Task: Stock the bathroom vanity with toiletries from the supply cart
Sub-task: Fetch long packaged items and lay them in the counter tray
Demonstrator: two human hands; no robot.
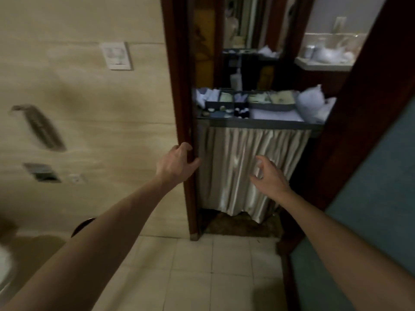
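A: Where is the supply cart (258, 126)?
B: Far, past the door frame (179, 97), toiletries (226, 108) in its top tray.
A: The left hand (177, 163)?
B: Grips that frame. The right hand (270, 177) hovers before the cart's curtain (224, 176), fingers loosely curled, holding nothing.

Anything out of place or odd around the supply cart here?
Minor only. The cart's curtain hangs with a ragged, uneven hem, lower on the right. A crumpled white bag slumps over the right edge of the tray. No spill shows; the picture is blurred. The left hand grips the door frame.
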